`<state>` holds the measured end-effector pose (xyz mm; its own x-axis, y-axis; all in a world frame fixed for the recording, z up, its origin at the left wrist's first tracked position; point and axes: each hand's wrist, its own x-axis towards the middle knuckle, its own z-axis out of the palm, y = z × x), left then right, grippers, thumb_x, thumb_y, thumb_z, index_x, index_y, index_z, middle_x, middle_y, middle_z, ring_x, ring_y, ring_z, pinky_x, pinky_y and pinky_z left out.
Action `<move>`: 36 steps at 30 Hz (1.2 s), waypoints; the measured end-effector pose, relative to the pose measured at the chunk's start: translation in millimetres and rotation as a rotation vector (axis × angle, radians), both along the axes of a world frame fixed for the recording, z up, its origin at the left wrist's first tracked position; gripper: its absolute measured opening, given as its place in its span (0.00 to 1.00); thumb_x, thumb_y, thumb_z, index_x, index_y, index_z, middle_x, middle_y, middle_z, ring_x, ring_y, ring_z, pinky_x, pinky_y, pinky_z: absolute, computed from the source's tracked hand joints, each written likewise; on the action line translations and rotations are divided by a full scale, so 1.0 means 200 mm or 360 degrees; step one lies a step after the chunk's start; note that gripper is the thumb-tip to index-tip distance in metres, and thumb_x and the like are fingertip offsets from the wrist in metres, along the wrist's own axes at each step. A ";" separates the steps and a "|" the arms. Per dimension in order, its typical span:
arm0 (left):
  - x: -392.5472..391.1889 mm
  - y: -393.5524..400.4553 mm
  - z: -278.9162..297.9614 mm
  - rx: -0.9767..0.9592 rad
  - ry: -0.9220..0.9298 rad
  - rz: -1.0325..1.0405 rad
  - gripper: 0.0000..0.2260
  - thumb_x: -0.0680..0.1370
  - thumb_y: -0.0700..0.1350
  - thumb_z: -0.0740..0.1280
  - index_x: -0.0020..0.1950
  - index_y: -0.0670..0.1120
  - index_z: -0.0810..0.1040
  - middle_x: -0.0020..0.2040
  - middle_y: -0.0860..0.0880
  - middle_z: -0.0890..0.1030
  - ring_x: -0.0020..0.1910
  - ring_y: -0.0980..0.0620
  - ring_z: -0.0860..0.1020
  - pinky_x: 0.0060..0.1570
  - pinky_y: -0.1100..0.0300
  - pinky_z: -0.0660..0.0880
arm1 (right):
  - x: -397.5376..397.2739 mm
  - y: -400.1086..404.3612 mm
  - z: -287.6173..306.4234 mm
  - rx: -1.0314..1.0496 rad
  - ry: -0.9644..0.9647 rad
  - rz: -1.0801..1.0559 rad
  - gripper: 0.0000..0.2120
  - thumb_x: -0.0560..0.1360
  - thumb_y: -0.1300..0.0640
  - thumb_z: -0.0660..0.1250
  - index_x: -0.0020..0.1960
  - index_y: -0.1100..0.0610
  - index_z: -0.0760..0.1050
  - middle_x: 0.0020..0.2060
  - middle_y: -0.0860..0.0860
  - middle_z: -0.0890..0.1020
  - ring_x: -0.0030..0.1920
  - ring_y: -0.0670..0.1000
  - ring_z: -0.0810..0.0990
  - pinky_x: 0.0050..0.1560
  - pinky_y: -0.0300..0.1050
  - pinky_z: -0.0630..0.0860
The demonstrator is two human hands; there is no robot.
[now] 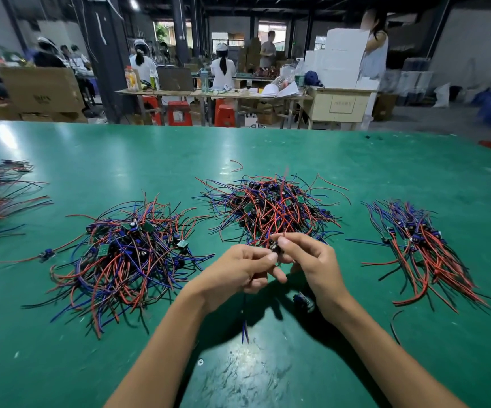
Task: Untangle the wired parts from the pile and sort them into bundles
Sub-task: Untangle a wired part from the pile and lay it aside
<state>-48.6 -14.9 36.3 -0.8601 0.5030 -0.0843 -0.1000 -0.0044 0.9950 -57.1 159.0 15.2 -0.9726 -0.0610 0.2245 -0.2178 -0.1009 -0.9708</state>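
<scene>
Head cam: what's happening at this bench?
A person is sorting wired parts on a green table. Both hands, left hand and right hand, pinch one small part just in front of the middle pile. A second tangled pile lies to the left. A combed-out bundle lies to the right, and more bundles sit at the far left edge. Another part lies under the right wrist.

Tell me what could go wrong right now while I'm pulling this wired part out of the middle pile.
1. Both hands, left hand and right hand, pinch the wired part right at the middle pile; snagged wires could drag neighbours along.
2. The loose part under your right wrist might get swept off its spot.
3. The sorted bundle lies close; stray wires could mix in.
</scene>
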 end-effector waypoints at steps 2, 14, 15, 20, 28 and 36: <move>0.00 -0.01 0.00 0.0028 -0.0008 0.0021 0.10 0.85 0.42 0.61 0.56 0.40 0.80 0.44 0.45 0.84 0.25 0.58 0.67 0.25 0.70 0.61 | 0.00 0.01 0.00 -0.0002 -0.0046 -0.0056 0.06 0.78 0.53 0.71 0.50 0.51 0.87 0.40 0.52 0.87 0.40 0.47 0.83 0.42 0.41 0.76; -0.02 -0.01 0.03 -0.0322 0.0604 0.0785 0.12 0.85 0.42 0.61 0.54 0.43 0.84 0.43 0.47 0.85 0.38 0.50 0.79 0.36 0.59 0.75 | 0.00 0.07 0.07 0.0608 0.0354 -0.0268 0.06 0.81 0.51 0.68 0.52 0.47 0.84 0.40 0.45 0.87 0.41 0.44 0.83 0.43 0.42 0.77; -0.03 -0.03 0.05 -0.0500 0.0811 0.1065 0.11 0.84 0.41 0.61 0.52 0.43 0.84 0.45 0.46 0.85 0.42 0.48 0.79 0.41 0.57 0.75 | 0.00 0.11 0.10 0.0727 0.0397 -0.0303 0.05 0.80 0.51 0.69 0.50 0.46 0.84 0.40 0.44 0.86 0.41 0.44 0.83 0.44 0.43 0.77; -0.04 -0.22 0.06 -0.1479 0.1078 0.2193 0.11 0.83 0.44 0.62 0.52 0.41 0.83 0.49 0.39 0.83 0.53 0.40 0.73 0.54 0.48 0.67 | 0.03 0.38 0.29 0.1442 0.0002 -0.0204 0.07 0.74 0.41 0.72 0.45 0.44 0.83 0.36 0.43 0.85 0.37 0.41 0.81 0.44 0.45 0.78; -0.03 -0.26 0.06 -0.1618 0.0623 0.2354 0.25 0.73 0.36 0.67 0.70 0.42 0.73 0.72 0.38 0.68 0.73 0.37 0.60 0.67 0.40 0.58 | 0.20 0.53 0.19 0.2166 -0.0484 0.0098 0.15 0.70 0.37 0.75 0.48 0.45 0.76 0.45 0.44 0.77 0.40 0.41 0.75 0.42 0.40 0.71; 0.04 0.10 0.00 -0.0952 0.1346 0.0715 0.11 0.79 0.54 0.68 0.58 0.52 0.80 0.51 0.56 0.80 0.49 0.58 0.77 0.54 0.56 0.76 | 0.11 0.37 0.08 0.2126 -0.0236 -0.0194 0.10 0.79 0.53 0.71 0.40 0.51 0.75 0.36 0.44 0.78 0.42 0.46 0.78 0.41 0.45 0.71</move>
<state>-40.8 5.1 36.2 -0.8480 0.2081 0.4874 0.4975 0.6295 0.5968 -35.0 233.1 30.5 -0.9971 -0.0609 -0.0453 -0.0429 0.9446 -0.3255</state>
